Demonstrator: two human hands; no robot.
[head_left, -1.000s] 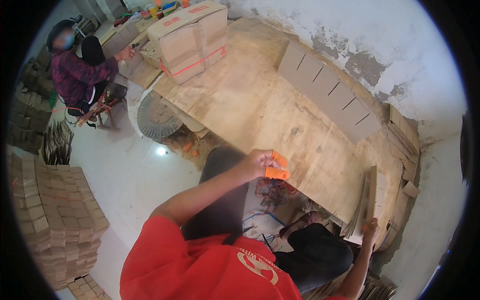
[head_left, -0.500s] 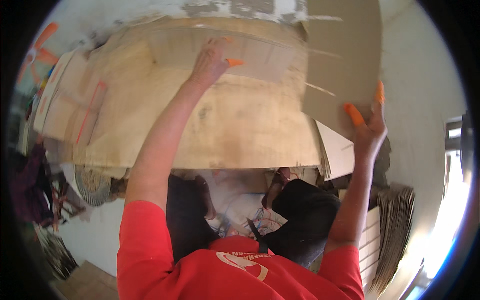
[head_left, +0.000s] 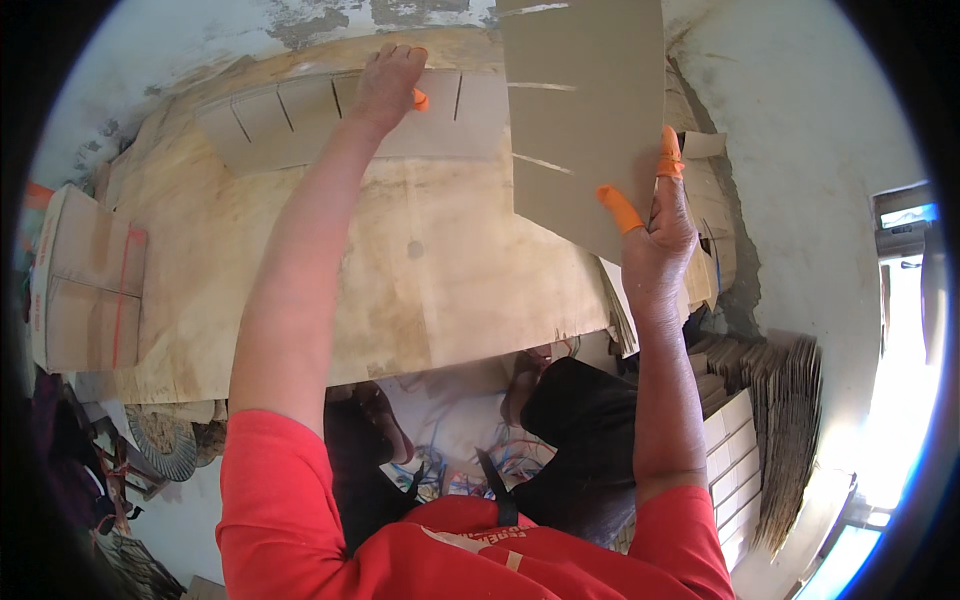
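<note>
My left hand (head_left: 392,85) is at the far side of the table, closed on the upper edge of a slotted cardboard strip (head_left: 290,125). That strip is long and pale brown with several dark cuts, and its right end meets the raised sheet. In my right hand (head_left: 660,225) is a larger slotted cardboard sheet (head_left: 585,120), held up by its near right edge between thumb and fingers. Light slits run in from the sheet's left edge, and its top goes out of view. Orange covers sit on fingertips of both hands.
A wooden table (head_left: 400,270) lies in front of me. On its left stands a cardboard box (head_left: 90,285) with a red line. Stacked cardboard pieces (head_left: 780,430) are at lower right, beside the wall (head_left: 800,200). Tangled wires (head_left: 460,450) lie on the floor near my feet.
The whole view has shifted, moving the table left in the picture. My right hand has brought the raised sheet left, closer to the strip. My left hand stays at the strip.
</note>
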